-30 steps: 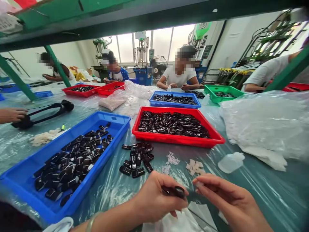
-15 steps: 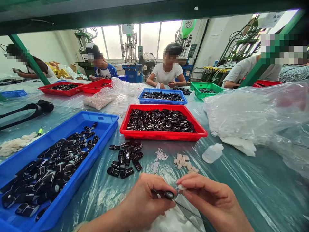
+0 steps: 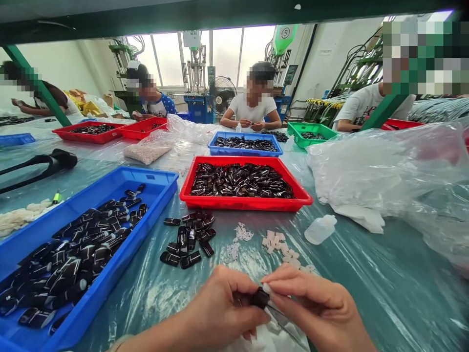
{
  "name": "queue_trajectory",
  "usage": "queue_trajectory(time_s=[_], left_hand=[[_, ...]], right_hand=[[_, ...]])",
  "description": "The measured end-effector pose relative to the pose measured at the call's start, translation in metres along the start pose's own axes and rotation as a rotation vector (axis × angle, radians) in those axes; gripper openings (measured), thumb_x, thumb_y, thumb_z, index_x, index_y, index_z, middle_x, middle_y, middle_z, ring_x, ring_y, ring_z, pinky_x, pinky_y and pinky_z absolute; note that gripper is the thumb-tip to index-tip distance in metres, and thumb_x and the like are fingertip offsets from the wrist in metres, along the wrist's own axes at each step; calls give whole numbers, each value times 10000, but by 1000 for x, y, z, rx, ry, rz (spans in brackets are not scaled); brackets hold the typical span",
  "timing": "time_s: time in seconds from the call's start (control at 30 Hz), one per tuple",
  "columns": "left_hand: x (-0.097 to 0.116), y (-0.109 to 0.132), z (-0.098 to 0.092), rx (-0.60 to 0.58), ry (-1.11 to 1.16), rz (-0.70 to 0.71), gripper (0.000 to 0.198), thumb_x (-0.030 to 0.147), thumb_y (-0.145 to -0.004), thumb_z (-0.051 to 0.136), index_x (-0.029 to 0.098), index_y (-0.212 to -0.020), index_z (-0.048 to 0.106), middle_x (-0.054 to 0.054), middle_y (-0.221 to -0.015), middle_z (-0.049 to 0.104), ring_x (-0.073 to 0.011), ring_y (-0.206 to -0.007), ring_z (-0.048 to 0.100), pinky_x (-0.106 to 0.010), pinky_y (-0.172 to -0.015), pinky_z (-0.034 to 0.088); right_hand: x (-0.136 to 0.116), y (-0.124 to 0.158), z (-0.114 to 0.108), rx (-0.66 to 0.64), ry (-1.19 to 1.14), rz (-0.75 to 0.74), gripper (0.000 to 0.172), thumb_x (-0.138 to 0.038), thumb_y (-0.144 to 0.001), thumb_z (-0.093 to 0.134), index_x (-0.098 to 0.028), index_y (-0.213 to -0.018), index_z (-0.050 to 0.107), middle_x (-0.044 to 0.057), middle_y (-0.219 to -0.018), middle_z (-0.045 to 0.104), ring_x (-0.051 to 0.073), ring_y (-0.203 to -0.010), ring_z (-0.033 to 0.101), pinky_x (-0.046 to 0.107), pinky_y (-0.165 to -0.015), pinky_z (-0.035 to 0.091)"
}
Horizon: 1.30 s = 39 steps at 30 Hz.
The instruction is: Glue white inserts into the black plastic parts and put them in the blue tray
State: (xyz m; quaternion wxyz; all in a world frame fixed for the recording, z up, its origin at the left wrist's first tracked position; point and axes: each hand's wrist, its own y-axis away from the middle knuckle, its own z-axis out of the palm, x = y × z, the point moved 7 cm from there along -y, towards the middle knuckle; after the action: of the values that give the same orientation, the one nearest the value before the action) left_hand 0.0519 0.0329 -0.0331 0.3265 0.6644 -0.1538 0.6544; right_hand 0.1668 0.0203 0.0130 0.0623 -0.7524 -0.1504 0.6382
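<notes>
While gripping a black part (image 3: 260,297) in the curled left hand (image 3: 227,305), pinching a white piece (image 3: 266,288) at the part's end with the right hand (image 3: 324,303); holding both over white sheeting (image 3: 264,339) on the bench (image 3: 370,266)

Bright light comes through the windows (image 3: 166,58) at the back, their panes washed nearly white. Glare streaks the plastic sheet (image 3: 154,288), and black parts (image 3: 242,182) glint. The overhead beam (image 3: 220,19) is dark, purple-fringed at right. Wide-angle stretching warps the edges; mosaic squares cover people's (image 3: 252,110) faces
</notes>
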Motion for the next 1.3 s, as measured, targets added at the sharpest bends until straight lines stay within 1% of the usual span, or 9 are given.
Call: queue_trajectory(time_s=[0.13,0.37,0.5,0.6,0.77,0.87,1.1,1.3], left_hand=[[0,0,-1,7,-52,22,129,142,-643,577,132,-531,515,32,-478,479,-82,-433,484,-167,-438,376],[1,0,-1,7,-76,17,122,150,-654,569,131,-540,529,33,-498,483,-74,-431,481,-158,-435,366],[1,0,-2,5,-82,14,148,153,-660,569,134,-525,512,34,-489,481,-71,-433,484,-153,-441,363],[1,0,-3,4,-88,16,155,156,-657,573,137,-519,506,38,-476,472,-70,-428,478,-148,-429,350],[-5,-1,-5,-10,-94,15,162,169,-647,584,140,-512,499,43,-470,471,-73,-411,470,-157,-412,347],[-7,-1,-5,-17,-111,23,175,156,-641,571,144,-494,478,44,-477,472,-67,-405,452,-161,-410,340],[-6,-1,-6,-9,-164,25,194,171,-649,568,144,-481,475,41,-488,471,-62,-413,446,-159,-419,334],[-4,-1,-6,-3,-170,49,194,131,-642,555,150,-477,455,50,-454,448,-61,-400,433,-155,-409,319]], right_hand=[[-6,-1,3,-10,59,-56,185,-155,-742,660,-304,-812,743,18,-778,722,169,-681,668,255,-617,571],[-9,2,6,-50,147,-114,292,-110,-755,636,-331,-925,723,25,-856,727,167,-696,661,263,-640,568],[-10,1,7,-72,235,-158,241,-135,-777,619,-296,-919,728,40,-842,723,168,-687,654,262,-623,565],[-12,-1,8,-97,255,-207,227,-140,-793,601,-282,-918,727,38,-813,719,160,-665,648,253,-600,561],[-16,-2,11,-137,247,-270,325,-80,-794,582,-310,-992,698,27,-854,719,150,-683,651,257,-624,552],[-15,-3,13,-160,227,-261,337,-70,-796,576,-310,-1000,695,27,-848,719,154,-692,649,266,-625,548],[-11,-5,14,-176,222,-211,276,-125,-824,561,-299,-979,708,38,-821,722,166,-694,652,278,-621,548],[-11,-5,17,-200,225,-218,305,-80,-810,559,-286,-981,704,37,-823,718,161,-705,640,277,-634,543]])
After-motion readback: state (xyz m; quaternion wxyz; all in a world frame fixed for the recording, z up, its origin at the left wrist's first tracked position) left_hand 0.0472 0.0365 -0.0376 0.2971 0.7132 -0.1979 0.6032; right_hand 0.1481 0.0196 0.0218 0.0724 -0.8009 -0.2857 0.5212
